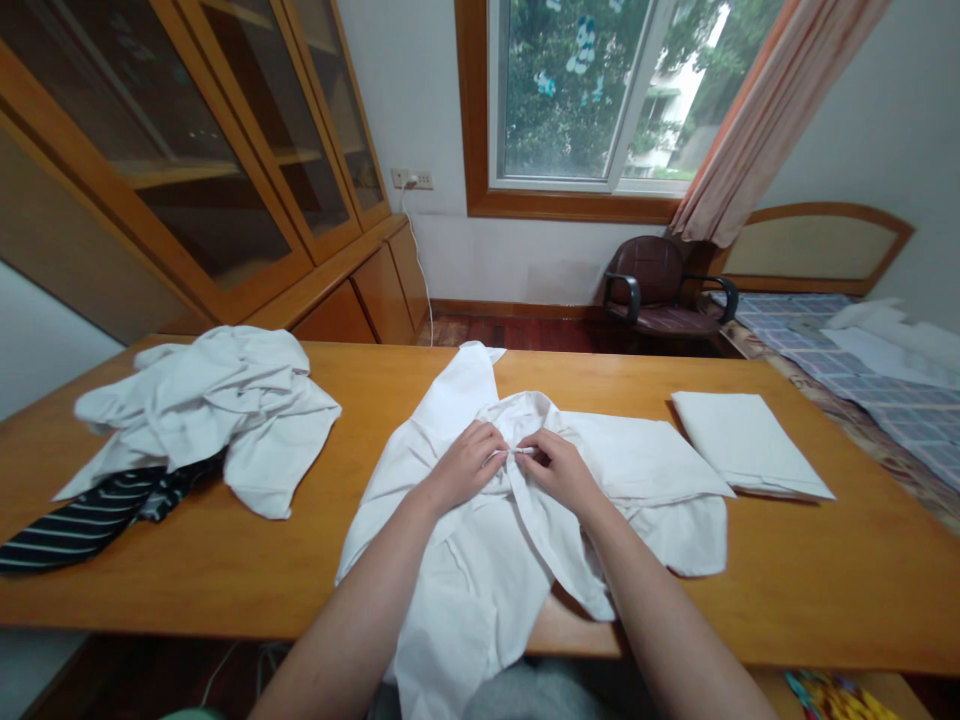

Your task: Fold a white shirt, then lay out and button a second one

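A white shirt (480,560) lies spread on the wooden table (225,560) right in front of me, its lower part hanging over the near edge. My left hand (465,465) and my right hand (559,470) meet at the shirt's front just below the collar. Both pinch the fabric edges together with closed fingers. Whatever small part sits between the fingertips is too small to make out.
A crumpled pile of white shirts (217,410) lies at the left, over a dark striped tie (90,515). A folded white shirt (750,445) rests at the right. Beyond the table stand a brown armchair (660,290), a bed (862,370) and glass-door cabinets (225,150).
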Action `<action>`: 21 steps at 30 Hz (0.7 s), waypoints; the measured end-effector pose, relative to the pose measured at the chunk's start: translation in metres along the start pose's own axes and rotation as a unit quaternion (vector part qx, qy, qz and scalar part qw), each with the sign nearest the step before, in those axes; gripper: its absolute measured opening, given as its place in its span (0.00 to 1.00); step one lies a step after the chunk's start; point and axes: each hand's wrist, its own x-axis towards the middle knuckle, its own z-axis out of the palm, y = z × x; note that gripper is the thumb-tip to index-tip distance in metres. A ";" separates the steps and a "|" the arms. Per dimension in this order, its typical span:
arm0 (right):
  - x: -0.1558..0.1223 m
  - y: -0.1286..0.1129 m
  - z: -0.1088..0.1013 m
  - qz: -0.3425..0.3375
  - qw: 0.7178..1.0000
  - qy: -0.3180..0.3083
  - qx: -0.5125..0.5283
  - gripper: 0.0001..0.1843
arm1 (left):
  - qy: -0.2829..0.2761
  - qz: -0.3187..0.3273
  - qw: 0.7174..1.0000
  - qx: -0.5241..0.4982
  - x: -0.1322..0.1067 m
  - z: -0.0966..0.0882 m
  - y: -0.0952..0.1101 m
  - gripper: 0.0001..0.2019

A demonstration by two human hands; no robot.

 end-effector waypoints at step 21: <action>-0.001 -0.009 -0.010 0.002 1.000 0.003 0.028 0.06 | 0.010 -0.009 1.000 -0.003 0.000 0.002 -0.003 0.06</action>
